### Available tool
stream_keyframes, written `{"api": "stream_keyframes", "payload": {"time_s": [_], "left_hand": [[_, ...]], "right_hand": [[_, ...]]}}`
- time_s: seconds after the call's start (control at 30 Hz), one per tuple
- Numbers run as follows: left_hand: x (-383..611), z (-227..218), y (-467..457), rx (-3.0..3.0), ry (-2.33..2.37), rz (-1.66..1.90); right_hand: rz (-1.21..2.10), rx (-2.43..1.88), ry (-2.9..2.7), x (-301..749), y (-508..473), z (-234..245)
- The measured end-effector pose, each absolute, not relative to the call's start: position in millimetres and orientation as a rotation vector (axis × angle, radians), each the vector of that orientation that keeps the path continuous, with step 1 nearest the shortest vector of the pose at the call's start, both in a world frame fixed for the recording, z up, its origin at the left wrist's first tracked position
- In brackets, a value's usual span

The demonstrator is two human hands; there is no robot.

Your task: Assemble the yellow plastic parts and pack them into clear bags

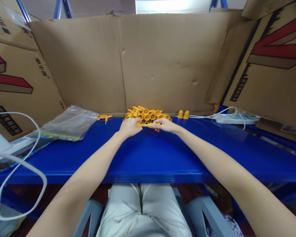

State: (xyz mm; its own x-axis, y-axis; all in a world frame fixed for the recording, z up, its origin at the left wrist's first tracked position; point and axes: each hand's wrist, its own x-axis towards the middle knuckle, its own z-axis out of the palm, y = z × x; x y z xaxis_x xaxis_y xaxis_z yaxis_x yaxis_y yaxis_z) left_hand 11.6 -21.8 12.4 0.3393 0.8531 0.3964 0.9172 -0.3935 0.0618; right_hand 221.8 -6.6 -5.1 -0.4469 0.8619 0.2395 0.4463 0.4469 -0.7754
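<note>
A yellow-orange piece with a ribbed shaft [145, 125] and a round end lies level between my two hands. My right hand [165, 125] pinches its right end between thumb and fingers. At the round left end, my left hand [130, 127] is closed around it, its fingertips partly hidden. Right behind the hands is a heap of yellow-orange cone-shaped pieces [146, 116], many with their hollow mouths facing me. Two small yellow-orange caps [183, 114] stand to the right of the heap. To the left lie a few T-shaped yellow-orange handles [105, 117] with metal spirals.
The blue tabletop [148, 154] runs in front of me, walled at the back by cardboard [167, 62]. A clear plastic bag [69, 123] lies left. A white power strip [234, 118] with cables sits right. A white cable [43, 184] loops at the left front.
</note>
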Motion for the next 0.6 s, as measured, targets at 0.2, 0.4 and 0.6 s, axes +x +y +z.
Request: {"api": "stream_keyframes", "payload": {"time_s": [0.2, 0.4, 0.6], "left_hand": [[13, 12, -20, -2.468, -1.662, -0.599], [11, 11, -18, -2.513, -1.608, -0.600], [10, 10, -16, -2.510, -1.630, -0.604]], "right_hand": [[0.956, -1.113, -1.918, 219, -12, -2], [0.985, -1.144, -1.873, 218, -11, -2], [0.885, -1.120, -1.928, 221, -3, -7]]}}
